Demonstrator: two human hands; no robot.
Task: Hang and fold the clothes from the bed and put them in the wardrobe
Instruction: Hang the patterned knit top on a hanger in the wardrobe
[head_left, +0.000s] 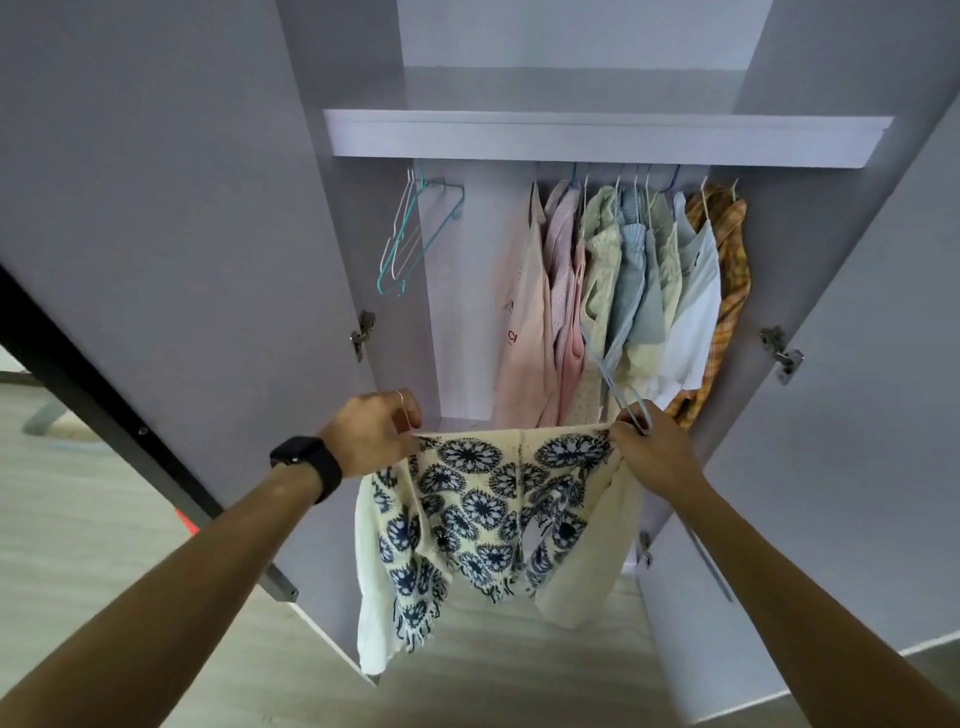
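Observation:
A cream garment with a dark blue floral print (483, 504) hangs stretched between my two hands in front of the open wardrobe (597, 140). My left hand (371, 431), with a black watch on the wrist, grips its top left edge. My right hand (652, 452) grips the top right edge together with a light blue hanger (618, 384), whose wire rises up and left from my fingers. Several shirts on hangers (623, 291) fill the right part of the rail behind the garment.
Empty wire hangers (410, 239), white and teal, dangle at the rail's left end. Both wardrobe doors (171, 218) stand wide open at either side. A shelf runs above the rail. Pale wooden floor (67, 519) lies below, with a dark frame edge at the left.

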